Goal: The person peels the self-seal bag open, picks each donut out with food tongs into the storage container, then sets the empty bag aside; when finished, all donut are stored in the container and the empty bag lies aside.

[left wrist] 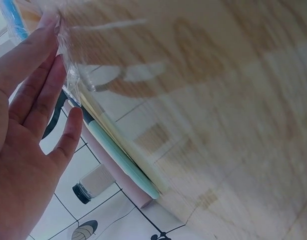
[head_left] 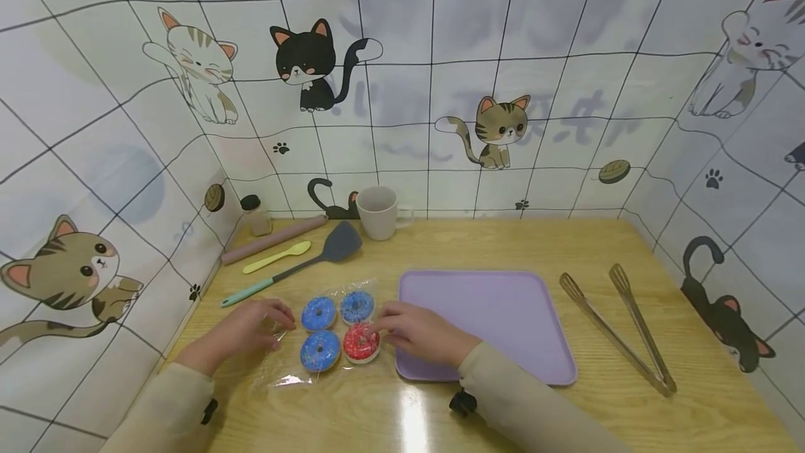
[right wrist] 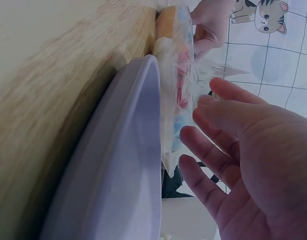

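- Left hand [head_left: 254, 327]: placed at the left edge of a clear, glossy plastic bag [head_left: 286, 370]; its fingers reach out, spread, with the tips against the film. Whether thumb and forefinger pinch the film cannot be told.
- Right hand [head_left: 421, 331]: suspended palm down at the bag's right side, fingers loosely bent and parted, gripping nothing; its fingertips lie just beside a red, sprinkled, ring-shaped doughnut [head_left: 361, 342].
- Bag: flat on the wood-grained tabletop [head_left: 490, 243] between the two hands. Inside it, the red doughnut occupies the near right position, and three blue, sprinkled, ring-shaped doughnuts [head_left: 318, 362] fill the other places of a two-by-two group.
- To the right of the bag: a pale purple rectangular tray [head_left: 484, 320] with rounded corners, partly covered by the right forearm; farther right, a pair of metal tongs [head_left: 615, 336] with its arms spread apart.
- Behind the bag, towards the left: a dark grey spatula [head_left: 342, 243] with a mint-green handle, a yellow spoon [head_left: 277, 258], a brownish-pink rolling pin [head_left: 277, 238], a black-lidded jar [head_left: 256, 219] and a pale grey mug [head_left: 379, 214].
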Tool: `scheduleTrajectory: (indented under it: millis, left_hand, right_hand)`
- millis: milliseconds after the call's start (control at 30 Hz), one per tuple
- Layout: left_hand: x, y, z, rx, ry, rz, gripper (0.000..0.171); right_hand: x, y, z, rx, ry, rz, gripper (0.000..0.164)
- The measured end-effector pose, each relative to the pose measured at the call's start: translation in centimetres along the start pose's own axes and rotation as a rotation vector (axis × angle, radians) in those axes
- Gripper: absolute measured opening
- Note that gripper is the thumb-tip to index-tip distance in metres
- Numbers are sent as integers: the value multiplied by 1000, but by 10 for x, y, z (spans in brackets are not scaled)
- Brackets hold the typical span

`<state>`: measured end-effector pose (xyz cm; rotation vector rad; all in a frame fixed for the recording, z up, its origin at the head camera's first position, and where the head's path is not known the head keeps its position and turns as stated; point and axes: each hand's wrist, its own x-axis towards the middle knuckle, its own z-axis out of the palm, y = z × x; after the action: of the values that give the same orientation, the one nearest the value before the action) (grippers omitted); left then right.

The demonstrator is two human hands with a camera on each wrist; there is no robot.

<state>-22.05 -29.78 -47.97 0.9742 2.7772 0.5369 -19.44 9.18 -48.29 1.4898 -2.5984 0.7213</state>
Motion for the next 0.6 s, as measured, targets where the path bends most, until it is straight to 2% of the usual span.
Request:
scheduleTrajectory:
  millis: [300, 600]
  left_hand:
    - [-1, -2, 2, -16, -7, -4, 28]
    - [-1, -7, 5, -1, 15, 5, 29]
  right_hand:
    - [8, -2, 3, 10, -64, 15, 29]
    - [16, -1, 6, 51, -73, 78, 11]
